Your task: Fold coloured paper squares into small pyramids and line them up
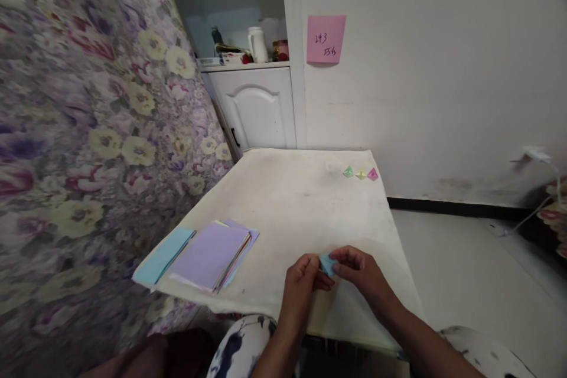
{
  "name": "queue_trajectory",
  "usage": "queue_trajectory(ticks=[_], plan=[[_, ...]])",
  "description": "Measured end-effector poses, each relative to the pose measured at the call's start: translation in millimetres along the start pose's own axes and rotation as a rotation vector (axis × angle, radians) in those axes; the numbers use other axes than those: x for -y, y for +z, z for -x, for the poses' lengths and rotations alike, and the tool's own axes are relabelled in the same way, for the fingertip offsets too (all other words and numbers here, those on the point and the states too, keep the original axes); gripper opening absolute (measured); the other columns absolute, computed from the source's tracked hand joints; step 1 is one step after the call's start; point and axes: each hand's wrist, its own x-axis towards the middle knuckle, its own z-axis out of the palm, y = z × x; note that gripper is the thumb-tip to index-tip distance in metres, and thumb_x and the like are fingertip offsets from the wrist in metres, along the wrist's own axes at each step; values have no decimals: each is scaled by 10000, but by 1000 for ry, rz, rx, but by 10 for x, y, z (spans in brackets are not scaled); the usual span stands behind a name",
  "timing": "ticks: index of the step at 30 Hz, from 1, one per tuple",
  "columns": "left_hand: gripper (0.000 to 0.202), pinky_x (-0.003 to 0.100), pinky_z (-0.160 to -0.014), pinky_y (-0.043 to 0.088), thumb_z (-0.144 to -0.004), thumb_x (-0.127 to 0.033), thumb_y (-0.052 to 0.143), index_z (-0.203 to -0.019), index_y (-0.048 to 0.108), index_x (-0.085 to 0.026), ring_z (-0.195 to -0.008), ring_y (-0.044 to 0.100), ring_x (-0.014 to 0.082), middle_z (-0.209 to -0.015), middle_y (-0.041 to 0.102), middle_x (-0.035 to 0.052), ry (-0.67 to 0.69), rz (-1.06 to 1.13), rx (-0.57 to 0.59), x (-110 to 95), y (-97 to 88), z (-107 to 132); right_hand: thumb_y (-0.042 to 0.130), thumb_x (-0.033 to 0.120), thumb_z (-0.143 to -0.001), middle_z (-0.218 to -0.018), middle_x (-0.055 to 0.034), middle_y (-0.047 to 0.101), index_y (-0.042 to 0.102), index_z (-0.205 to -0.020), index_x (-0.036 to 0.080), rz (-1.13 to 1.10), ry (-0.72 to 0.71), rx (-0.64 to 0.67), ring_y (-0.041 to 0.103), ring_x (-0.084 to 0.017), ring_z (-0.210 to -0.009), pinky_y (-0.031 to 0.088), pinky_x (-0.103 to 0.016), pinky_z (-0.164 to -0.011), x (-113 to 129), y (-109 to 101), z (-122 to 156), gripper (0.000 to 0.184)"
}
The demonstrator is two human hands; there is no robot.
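Observation:
A small folded piece of light blue paper is held up between my two hands, just above the near part of the table. My left hand pinches its left edge, fingers curled. From the other side, the thumb and fingertips of my right hand grip the paper's right edge. Parts of the paper are covered by my fingers, so its full shape is hidden. Toward the far right corner of the table lie three small folded paper pieces in a row: one green, one yellow and one pink.
Stacked purple paper and blue sheets lie on the cloth-covered table at the left. A floral curtain hangs along the left side. Behind stand a white cabinet and a wall with a pink note.

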Motion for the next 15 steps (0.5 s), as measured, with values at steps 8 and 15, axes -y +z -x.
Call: queue_trajectory(ticks=[8, 15], plan=[[119, 220, -516, 453, -746, -243, 580, -724, 563, -127, -493, 572, 111, -545, 622, 11, -35, -53, -8, 22, -18, -7, 649, 300, -706, -727, -22, 645, 650, -787, 163, 38, -16, 88, 577, -155, -709, 429, -275, -678, 90, -10, 28, 159], [139, 193, -440, 404, -725, -260, 586, -675, 524, -146, -413, 529, 100, -466, 598, -3, -53, -22, -51, 28, -19, -25, 614, 393, -737, -751, -39, 664, 663, -864, 166, 128, 7, 161, 590, -170, -721, 448, -286, -663, 142, -40, 18, 265]])
